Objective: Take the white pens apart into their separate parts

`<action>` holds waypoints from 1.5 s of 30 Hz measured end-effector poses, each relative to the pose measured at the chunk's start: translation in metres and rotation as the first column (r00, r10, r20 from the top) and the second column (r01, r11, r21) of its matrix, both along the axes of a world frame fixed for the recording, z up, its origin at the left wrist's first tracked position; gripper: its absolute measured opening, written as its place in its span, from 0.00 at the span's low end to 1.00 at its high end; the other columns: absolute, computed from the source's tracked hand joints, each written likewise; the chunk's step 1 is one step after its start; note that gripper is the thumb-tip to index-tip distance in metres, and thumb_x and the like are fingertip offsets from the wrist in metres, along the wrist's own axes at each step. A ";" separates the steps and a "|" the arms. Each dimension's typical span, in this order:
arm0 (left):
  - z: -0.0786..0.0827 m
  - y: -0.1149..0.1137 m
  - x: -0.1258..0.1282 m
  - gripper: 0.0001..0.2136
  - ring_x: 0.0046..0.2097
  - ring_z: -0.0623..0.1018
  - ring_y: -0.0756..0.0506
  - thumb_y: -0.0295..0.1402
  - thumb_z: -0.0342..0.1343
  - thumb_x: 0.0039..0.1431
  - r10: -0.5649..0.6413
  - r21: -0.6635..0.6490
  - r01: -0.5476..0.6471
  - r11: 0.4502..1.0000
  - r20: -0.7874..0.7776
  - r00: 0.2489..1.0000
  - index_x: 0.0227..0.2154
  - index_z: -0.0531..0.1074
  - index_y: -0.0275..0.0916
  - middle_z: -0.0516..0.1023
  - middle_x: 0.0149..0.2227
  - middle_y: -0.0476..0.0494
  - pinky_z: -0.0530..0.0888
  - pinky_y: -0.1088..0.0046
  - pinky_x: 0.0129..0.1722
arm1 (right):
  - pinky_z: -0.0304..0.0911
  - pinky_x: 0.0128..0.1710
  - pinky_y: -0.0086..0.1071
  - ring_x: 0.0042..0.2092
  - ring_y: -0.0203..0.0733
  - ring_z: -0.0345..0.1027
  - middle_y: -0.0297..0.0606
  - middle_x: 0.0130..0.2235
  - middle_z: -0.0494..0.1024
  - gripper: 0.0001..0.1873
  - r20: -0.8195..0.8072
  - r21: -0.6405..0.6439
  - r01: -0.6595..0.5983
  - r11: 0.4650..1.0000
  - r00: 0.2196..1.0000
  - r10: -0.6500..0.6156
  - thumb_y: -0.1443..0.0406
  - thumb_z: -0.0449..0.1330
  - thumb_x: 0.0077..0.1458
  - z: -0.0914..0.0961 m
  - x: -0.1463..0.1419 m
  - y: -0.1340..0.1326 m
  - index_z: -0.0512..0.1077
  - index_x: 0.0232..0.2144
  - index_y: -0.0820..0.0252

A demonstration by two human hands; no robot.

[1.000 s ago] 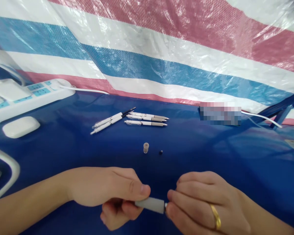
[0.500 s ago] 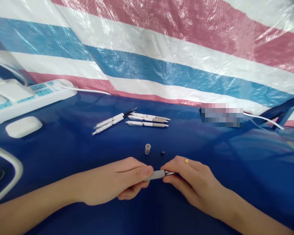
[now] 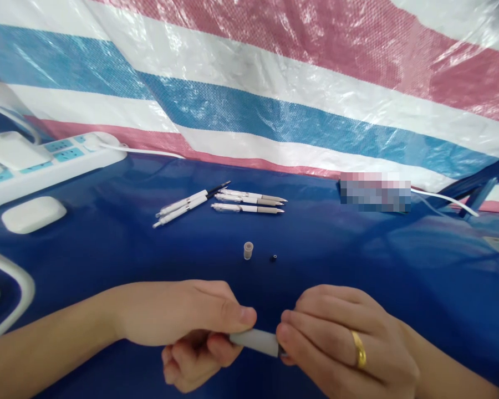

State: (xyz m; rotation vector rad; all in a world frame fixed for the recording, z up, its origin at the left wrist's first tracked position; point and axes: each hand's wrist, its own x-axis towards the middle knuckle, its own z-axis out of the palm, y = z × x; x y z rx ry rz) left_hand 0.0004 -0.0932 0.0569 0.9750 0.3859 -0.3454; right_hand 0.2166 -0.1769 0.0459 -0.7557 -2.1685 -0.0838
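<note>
"What just changed in the head view?"

"Your hands have dropped toward the bottom of the frame. Your right hand has closed over the far end of the grey pen grip, so the metal tip that showed a moment ago is now almost hidden. That end now sits inside your fingers."

"And my grip?"

"Clenched with both hands, nothing released. Your left hand has its thumb along the top of the barrel and its fingers curled under. Your right fingers pinch the end, with a gold ring on one."

"Where's the piece?"

"Between your hands, low in the frame, lying across you above the blue tabletop."

"What's near me?"

"Just ahead are a small translucent cap and, a little apart, a black bead. Beyond them lie white pens. Far left are a white power strip and a white rounded case. Far right, a white cable runs beside a pixelated patch. Your right hand reaches the frame's bottom edge."
</note>
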 end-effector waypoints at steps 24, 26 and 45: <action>0.001 -0.002 -0.005 0.12 0.28 0.71 0.53 0.39 0.45 0.68 0.190 0.735 -0.275 0.619 0.200 0.961 0.38 0.72 0.42 0.73 0.26 0.53 0.67 0.80 0.28 | 0.66 0.44 0.29 0.41 0.37 0.70 0.40 0.40 0.75 0.14 0.042 -0.464 0.184 0.867 0.982 -0.186 0.73 0.54 0.61 -0.017 0.024 0.034 0.72 0.48 0.66; 0.000 -0.003 -0.007 0.09 0.29 0.73 0.53 0.36 0.46 0.68 0.238 0.791 -0.399 0.464 0.322 0.916 0.37 0.70 0.43 0.75 0.29 0.53 0.69 0.80 0.29 | 0.67 0.44 0.31 0.41 0.38 0.70 0.40 0.41 0.75 0.16 0.101 -0.516 0.204 0.832 0.979 -0.177 0.73 0.53 0.61 -0.019 0.024 0.034 0.72 0.49 0.65; -0.017 0.034 -0.012 0.09 0.29 0.72 0.50 0.42 0.53 0.61 0.557 0.982 -0.169 -0.082 0.186 0.809 0.34 0.73 0.44 0.75 0.28 0.54 0.67 0.75 0.29 | 0.67 0.42 0.41 0.40 0.44 0.67 0.39 0.38 0.72 0.08 0.314 -0.599 0.321 0.734 0.937 -0.153 0.73 0.52 0.61 -0.017 0.023 0.038 0.68 0.41 0.61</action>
